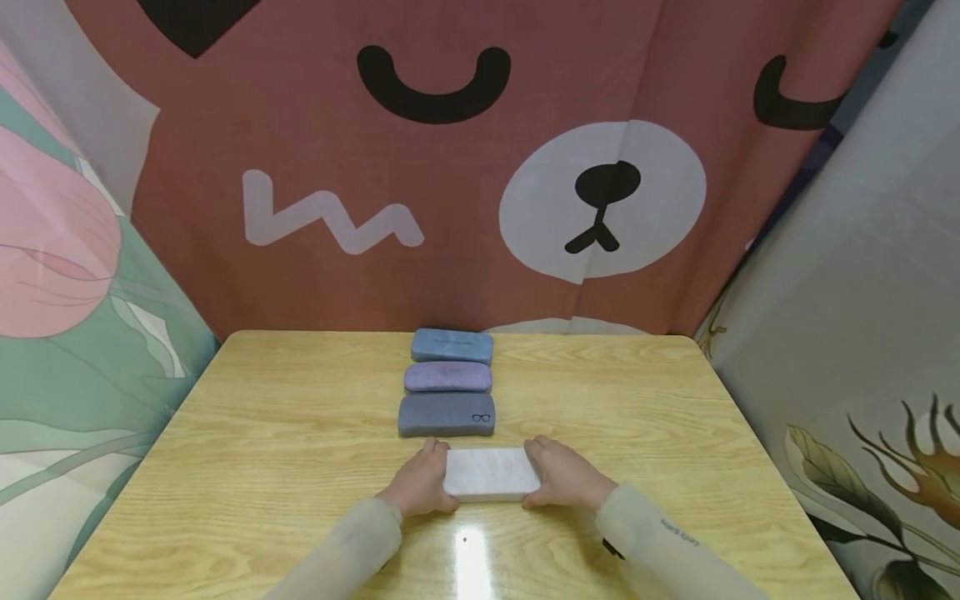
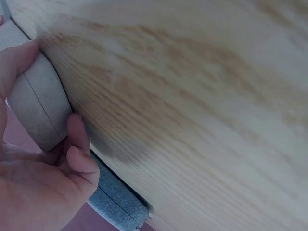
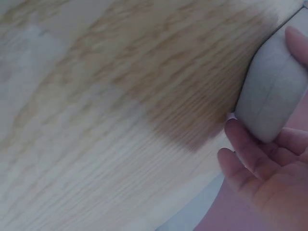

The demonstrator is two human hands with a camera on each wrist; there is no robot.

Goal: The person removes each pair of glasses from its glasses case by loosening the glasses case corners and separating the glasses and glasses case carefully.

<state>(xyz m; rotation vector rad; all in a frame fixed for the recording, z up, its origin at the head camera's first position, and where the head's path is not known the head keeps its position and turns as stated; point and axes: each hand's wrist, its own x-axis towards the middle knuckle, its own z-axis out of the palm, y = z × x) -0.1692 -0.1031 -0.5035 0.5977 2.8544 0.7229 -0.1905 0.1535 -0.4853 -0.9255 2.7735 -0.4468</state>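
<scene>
A white glasses case (image 1: 491, 473) lies lengthwise across the front of the table, its long seam visible in both wrist views. My left hand (image 1: 422, 481) grips its left end, thumb on the near side and fingers on the far side. At the opposite end my right hand (image 1: 566, 475) holds the case the same way. Just beyond it sits a grey glasses case (image 1: 442, 415) with a small glasses print. Behind that come a purple glasses case (image 1: 447, 377) and a blue glasses case (image 1: 452, 345), lined up in a column.
The wood-grain table (image 1: 300, 433) has rounded far corners. A reddish curtain (image 1: 450, 283) with a cartoon bear hangs right behind its far edge. Patterned cloths (image 1: 810, 333) hang on both sides. Light glares off the tabletop near the front.
</scene>
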